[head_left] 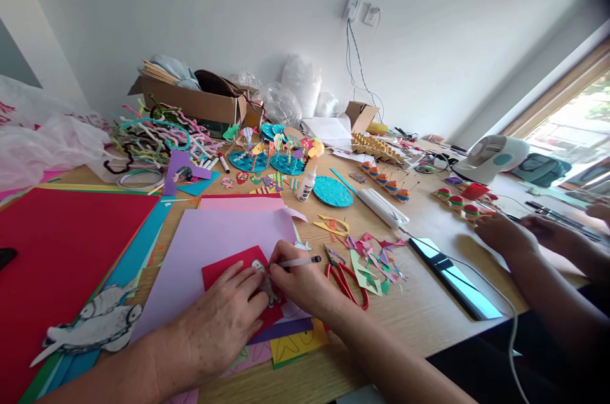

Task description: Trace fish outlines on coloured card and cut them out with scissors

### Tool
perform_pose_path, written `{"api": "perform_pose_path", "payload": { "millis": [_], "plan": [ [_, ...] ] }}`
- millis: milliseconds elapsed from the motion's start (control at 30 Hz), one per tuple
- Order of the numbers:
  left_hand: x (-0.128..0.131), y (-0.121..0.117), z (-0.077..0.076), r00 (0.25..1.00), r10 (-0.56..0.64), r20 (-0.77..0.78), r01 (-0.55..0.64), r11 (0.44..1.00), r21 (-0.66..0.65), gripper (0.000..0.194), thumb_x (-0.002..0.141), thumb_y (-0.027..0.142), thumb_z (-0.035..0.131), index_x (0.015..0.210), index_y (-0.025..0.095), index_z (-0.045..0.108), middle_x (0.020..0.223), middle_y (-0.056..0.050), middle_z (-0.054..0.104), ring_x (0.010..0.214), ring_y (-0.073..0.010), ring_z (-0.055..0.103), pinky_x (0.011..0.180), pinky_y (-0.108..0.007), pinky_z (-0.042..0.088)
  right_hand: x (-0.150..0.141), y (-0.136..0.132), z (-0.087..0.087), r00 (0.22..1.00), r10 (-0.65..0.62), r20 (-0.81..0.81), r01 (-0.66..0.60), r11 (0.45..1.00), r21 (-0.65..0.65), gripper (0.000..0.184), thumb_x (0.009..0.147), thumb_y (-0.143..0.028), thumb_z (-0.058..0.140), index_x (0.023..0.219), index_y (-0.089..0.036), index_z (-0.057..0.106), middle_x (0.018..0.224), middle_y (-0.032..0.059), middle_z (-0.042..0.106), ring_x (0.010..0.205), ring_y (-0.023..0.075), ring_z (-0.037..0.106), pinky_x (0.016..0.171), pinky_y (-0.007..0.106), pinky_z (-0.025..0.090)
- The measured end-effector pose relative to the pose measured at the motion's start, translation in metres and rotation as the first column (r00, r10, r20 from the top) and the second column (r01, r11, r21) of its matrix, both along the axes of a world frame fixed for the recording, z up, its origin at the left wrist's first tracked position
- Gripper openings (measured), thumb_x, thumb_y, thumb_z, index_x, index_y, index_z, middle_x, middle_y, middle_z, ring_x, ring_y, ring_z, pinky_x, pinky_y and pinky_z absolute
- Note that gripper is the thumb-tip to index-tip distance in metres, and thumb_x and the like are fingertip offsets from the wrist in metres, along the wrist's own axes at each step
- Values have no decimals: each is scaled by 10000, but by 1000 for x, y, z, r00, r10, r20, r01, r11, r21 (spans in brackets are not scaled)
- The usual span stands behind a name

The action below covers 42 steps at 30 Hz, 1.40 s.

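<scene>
My left hand (pixel 222 309) lies flat with fingers stretched over a small red paper (pixel 214 272), pressing on the edge of a grey-white paper fish cutout (pixel 258 266). In a pinch grip, my right hand (pixel 305 286) holds a white pen (pixel 300 261) over the fish; its tip is hidden behind my fingers. Beneath the red piece is a large lilac sheet (pixel 229 229). Red-handled scissors (pixel 344 286) lie just right of my right hand. More paper fish cutouts (pixel 98 324) rest near my left forearm.
Colored paper scraps (pixel 379 261), a glue bottle (pixel 307 185) and a blue textured disc (pixel 332 192) lie beyond my hands. A power strip (pixel 382 207) and phone (pixel 455 277) are to the right, near another person's hands (pixel 508 235). Pipe cleaners (pixel 162 131) heap at back left.
</scene>
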<state>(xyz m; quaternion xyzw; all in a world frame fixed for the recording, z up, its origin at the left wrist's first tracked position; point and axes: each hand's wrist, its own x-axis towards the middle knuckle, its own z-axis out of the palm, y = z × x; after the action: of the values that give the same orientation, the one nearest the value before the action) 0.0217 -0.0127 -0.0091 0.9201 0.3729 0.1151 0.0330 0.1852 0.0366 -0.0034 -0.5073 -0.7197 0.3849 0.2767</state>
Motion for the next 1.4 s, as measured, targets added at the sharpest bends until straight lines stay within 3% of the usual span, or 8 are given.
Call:
{"api": "perform_pose_path", "payload": {
  "millis": [400, 633, 800, 1200, 1400],
  "plan": [
    [-1, 3, 2, 1000, -20, 17, 20, 999, 29, 175, 832, 90, 498, 914, 189, 617, 1072, -93, 649, 1056, -271, 579, 971, -468, 411, 6, -3, 11, 995, 70, 73, -73, 997, 38, 175, 674, -34, 475, 633, -201, 442, 514, -80, 445, 473, 78, 400, 446, 167, 283],
    [-1, 4, -3, 999, -6, 46, 5, 1000, 29, 299, 823, 75, 488, 1083, 178, 596, 1123, -81, 656, 1068, -246, 575, 992, -442, 387, 6, -7, 12, 992, 48, 120, -53, 998, 44, 166, 675, -47, 489, 644, -205, 446, 529, -71, 450, 503, 92, 408, 469, 179, 290],
    [0, 5, -5, 998, -6, 55, 4, 999, 35, 293, 838, 77, 445, 1046, 183, 621, 1101, -80, 667, 1044, -238, 590, 998, -440, 385, 7, -8, 11, 989, 40, 140, -49, 997, 67, 147, 688, -73, 508, 645, -205, 461, 550, -64, 465, 517, 97, 422, 488, 186, 297],
    [2, 6, 10, 1000, -19, -23, 18, 999, -50, 277, 822, 66, 472, 1023, 163, 636, 1090, -94, 669, 1050, -265, 595, 980, -476, 401, 12, -10, 8, 991, 33, 132, -44, 996, 77, 161, 683, -57, 499, 641, -204, 451, 536, -64, 456, 505, 94, 406, 480, 186, 291],
    [4, 5, 9, 1000, 0, -9, -1, 998, -60, 282, 815, 54, 488, 1036, 150, 633, 1075, -95, 668, 1041, -261, 591, 985, -484, 391, 16, -13, 3, 991, 28, 132, -41, 994, 98, 136, 683, -74, 497, 647, -203, 478, 547, -56, 485, 513, 99, 425, 482, 191, 295]
  ]
}}
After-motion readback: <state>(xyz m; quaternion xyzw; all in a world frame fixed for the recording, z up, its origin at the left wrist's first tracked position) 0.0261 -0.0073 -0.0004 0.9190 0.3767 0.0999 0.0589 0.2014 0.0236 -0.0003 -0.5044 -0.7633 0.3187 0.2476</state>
